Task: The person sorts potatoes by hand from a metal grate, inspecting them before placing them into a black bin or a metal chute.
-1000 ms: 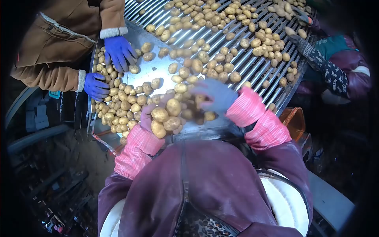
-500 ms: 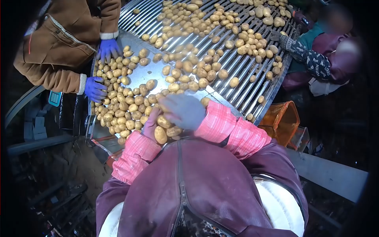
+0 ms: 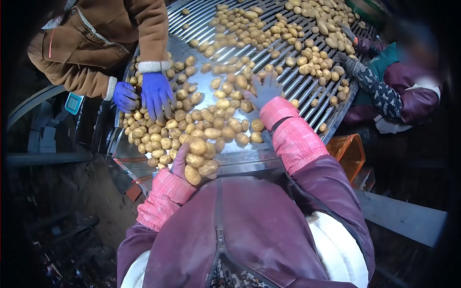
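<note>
Metal table (image 3: 245, 159): smooth sheet meeting slatted bars (image 3: 306, 92)
My left hand (image 3: 180, 162): cupped around several potatoes (image 3: 195, 160)
My right hand (image 3: 267, 91): spread wide, by potatoes near the bars
Potato heap (image 3: 154, 128): at left, under a co-worker's blue gloves (image 3: 156, 92)

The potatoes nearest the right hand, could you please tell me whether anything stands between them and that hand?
Nothing visible does: the right hand is spread open right beside the nearest potatoes, and the co-worker's blue gloves are farther left in the view, not between them.

There are dozens of potatoes (image 3: 212, 133), two pink sleeves (image 3: 297, 141), one orange bin (image 3: 356, 156).
</note>
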The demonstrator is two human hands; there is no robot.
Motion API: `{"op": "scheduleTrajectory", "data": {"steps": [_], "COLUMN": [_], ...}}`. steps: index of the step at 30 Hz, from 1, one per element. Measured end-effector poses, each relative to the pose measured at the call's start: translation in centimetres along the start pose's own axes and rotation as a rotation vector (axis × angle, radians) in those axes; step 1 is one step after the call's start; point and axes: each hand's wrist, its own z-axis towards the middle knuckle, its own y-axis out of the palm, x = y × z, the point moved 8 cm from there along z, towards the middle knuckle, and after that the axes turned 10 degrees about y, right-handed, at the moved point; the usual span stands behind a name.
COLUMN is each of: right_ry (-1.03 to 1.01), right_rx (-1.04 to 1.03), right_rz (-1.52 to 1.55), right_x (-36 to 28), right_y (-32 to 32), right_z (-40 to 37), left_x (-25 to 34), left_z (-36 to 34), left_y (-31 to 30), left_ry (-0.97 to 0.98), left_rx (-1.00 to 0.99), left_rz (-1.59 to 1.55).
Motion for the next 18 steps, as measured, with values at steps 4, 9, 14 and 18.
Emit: {"op": "scheduleTrajectory", "data": {"steps": [4,9,14,18], "right_ry": [-0.184,-0.472,-0.447,-0.29], "right_rx": [-0.149,0.094,0.05,0.067], "right_rz": [-0.081,0.087,0.312,0.344], "right_x": [-7.0,-10.0,-8.4,-8.3], "right_y": [0.6,0.7,-0.5,1.5], "right_z": [-4.5,-8.9,-2.9,3.8], "left_x": [0.9,1.7,2.2,2.0], "left_z": [-1.4,-2.8,-4.1,-4.9], "left_y": [-0.5,-1.7,-4.7,-4.5], "left_ry": [0.012,-0.024,0.083,0.127], "left_rx": [0.148,-0.019,0.13,0.159], "left_rz": [0.17,0.087,0.149,0.094]}}
